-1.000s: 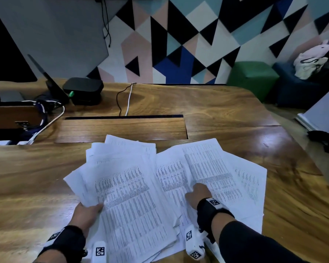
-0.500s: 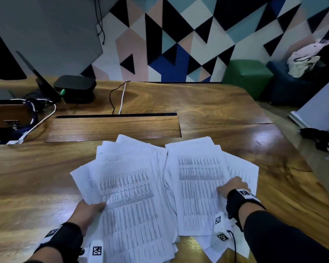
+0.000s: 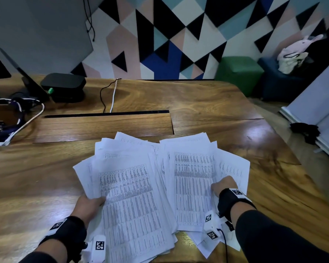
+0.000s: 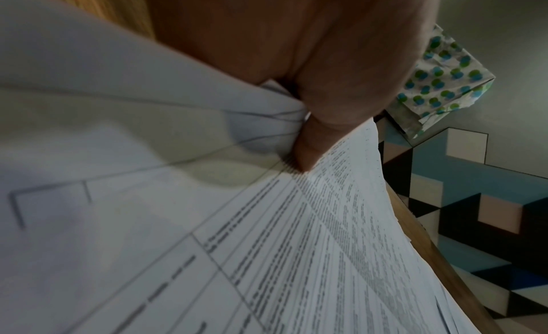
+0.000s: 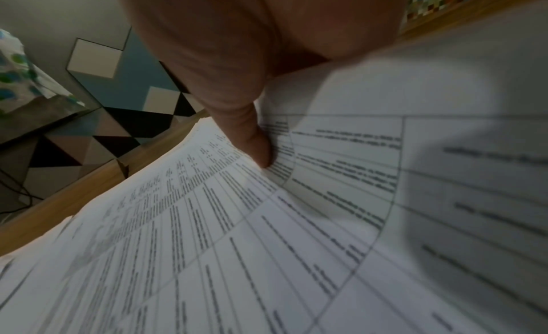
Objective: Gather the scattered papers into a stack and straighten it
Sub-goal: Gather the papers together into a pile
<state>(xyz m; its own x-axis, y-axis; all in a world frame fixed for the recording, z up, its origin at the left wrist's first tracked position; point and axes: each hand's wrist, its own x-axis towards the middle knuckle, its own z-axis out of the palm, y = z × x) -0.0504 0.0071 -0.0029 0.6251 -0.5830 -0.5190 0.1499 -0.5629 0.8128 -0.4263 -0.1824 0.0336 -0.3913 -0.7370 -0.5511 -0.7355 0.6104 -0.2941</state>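
Printed white sheets lie in two loose, overlapping piles on the wooden table (image 3: 207,103). My left hand (image 3: 89,204) grips the left pile (image 3: 129,196) at its left edge; the thumb (image 4: 308,151) presses on the top sheet (image 4: 281,245) and the fingers are hidden beneath. My right hand (image 3: 223,185) pinches the right pile (image 3: 192,183) at its right side, thumb (image 5: 258,149) on the printed sheet (image 5: 237,245), fingers hidden under the paper. A few sheets (image 3: 234,168) stick out beyond the right hand.
A black box (image 3: 63,86) and a tangle of cables (image 3: 17,114) sit at the back left. Two thin cables (image 3: 112,95) run into a slot along an inset panel (image 3: 103,128). The table's right edge (image 3: 311,186) is close to my right arm.
My right hand has moved from the middle of the right-hand sheets to their right side, and those sheets have turned straighter. The left hand has kept its hold.
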